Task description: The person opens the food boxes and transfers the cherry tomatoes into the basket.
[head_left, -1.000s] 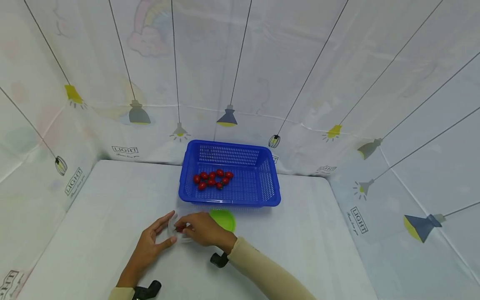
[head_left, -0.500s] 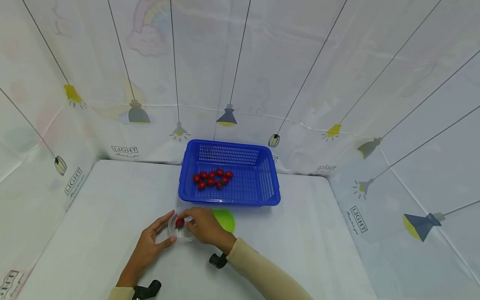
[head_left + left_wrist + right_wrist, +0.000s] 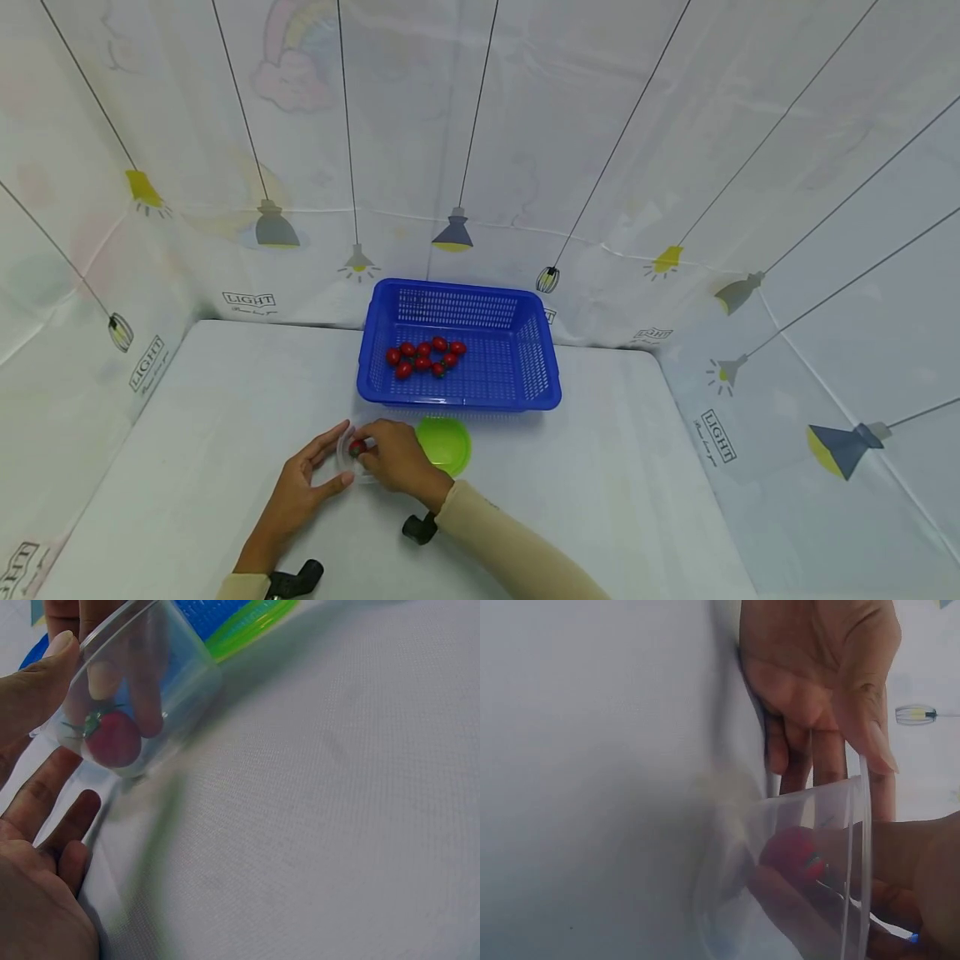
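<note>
A clear plastic tub (image 3: 187,690) stands on the white table, in front of the blue basket. My left hand (image 3: 296,483) holds it from the left, thumb near the rim and fingers spread around its side. Inside the tub is a red cherry tomato (image 3: 114,739) with green sepals, low near the bottom. My right hand (image 3: 405,457) reaches in from the right and pinches the tomato (image 3: 357,448) between thumb and fingers. The right wrist view shows those fingers through the tub wall (image 3: 727,900), on two sides of the tomato (image 3: 791,853).
The blue perforated basket (image 3: 551,392) lies behind the hands, with several cherry tomatoes (image 3: 423,364) in its left half. A round lime-green lid (image 3: 448,446) lies right of the tub, partly behind the right hand. Printed sheeting (image 3: 480,125) surrounds the table.
Half a second ago the right fingers stood apart around the tomato; now they have closed in on it. The right hand and forearm shifted slightly left, uncovering more lid. The left hand stays put.
</note>
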Demonstrator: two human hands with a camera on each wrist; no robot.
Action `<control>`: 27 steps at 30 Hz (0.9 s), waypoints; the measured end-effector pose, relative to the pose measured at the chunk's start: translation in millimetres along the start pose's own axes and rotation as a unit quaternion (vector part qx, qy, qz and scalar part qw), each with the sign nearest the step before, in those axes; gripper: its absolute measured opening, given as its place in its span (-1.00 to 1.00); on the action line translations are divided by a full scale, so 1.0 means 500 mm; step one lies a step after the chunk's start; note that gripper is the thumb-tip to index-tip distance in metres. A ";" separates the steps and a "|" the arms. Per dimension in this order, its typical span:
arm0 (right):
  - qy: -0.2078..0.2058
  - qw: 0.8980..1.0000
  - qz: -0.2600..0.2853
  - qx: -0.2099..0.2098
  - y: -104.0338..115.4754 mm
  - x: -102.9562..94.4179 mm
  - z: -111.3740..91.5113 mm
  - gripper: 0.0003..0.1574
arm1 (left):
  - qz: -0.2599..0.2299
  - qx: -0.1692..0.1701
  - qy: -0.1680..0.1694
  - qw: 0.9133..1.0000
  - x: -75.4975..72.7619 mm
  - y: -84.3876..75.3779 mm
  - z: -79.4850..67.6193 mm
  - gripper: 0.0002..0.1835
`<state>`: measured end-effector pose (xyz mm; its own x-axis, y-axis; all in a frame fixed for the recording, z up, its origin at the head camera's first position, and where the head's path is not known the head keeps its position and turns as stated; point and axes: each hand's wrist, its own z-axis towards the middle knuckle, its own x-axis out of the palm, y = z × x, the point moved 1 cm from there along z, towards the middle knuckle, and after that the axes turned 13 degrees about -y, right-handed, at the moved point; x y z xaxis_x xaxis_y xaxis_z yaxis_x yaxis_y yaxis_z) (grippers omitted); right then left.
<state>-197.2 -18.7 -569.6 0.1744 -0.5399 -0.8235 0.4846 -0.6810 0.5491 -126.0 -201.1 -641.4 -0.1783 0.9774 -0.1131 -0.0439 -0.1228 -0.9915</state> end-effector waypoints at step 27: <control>-0.071 0.985 0.141 0.074 -0.003 0.011 -0.014 -0.67 | -0.003 0.015 -0.002 1.000 0.000 0.009 0.001 -0.20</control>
<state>-190.8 -17.1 -575.8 0.1575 -0.7740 -0.6133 0.3027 -0.5533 0.7760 -126.8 -202.0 -645.9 -0.1814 0.9775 -0.1074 -0.0740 -0.1225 -0.9897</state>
